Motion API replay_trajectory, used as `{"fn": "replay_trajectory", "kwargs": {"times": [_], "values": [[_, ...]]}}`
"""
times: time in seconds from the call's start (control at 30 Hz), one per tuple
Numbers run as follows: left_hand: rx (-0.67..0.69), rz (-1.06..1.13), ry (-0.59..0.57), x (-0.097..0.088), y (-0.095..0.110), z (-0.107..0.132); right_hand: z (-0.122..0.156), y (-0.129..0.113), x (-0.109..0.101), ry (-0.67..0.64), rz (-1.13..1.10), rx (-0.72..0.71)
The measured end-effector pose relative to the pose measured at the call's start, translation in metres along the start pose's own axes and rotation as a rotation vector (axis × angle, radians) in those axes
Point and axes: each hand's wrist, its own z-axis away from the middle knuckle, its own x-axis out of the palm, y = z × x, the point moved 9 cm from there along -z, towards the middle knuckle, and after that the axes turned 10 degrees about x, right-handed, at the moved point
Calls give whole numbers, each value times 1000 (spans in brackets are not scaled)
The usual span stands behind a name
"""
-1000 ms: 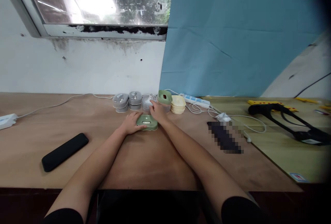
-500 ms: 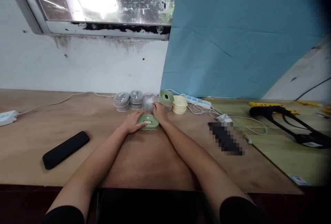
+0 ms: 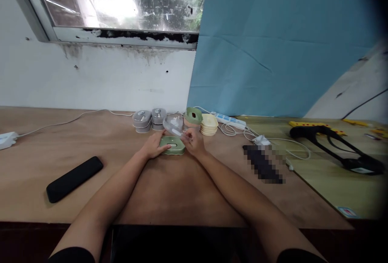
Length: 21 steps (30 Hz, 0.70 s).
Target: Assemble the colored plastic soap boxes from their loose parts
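My left hand grips the left side of a green rounded-rectangular plastic box part on the table, its thumb lying across the top by a pale oval slot. My right hand is closed on the near right edge of a clear plastic cover. That cover is raised and tilted just behind the green part. More clear pieces seem to lie behind it, though the cover partly hides them. To the right of it, another green part sits on top of other pieces, beside a stack of pale yellow trays.
Grey lidded boxes stand in stacks at the back left. A black phone-like slab lies at left. On the right are a power strip with white cables, a blurred-out dark item and a black frame.
My right hand has drawn back toward me and slightly right, lifting and tilting the clear cover. My left hand stays on the green part. The view has shifted slightly.
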Motion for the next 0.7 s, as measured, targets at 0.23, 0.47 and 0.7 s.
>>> {"fn": "replay_trajectory", "kwargs": {"times": [0.23,0.47,0.7], "values": [[105,22,249,-25,14,5,29,-16,3,-183,-13,-80],[-58,-82,328,-28,6,12,18,-8,4,-140,-15,1],[101,-83,442,-40,18,12,17,-6,-3,-104,-30,45]]}}
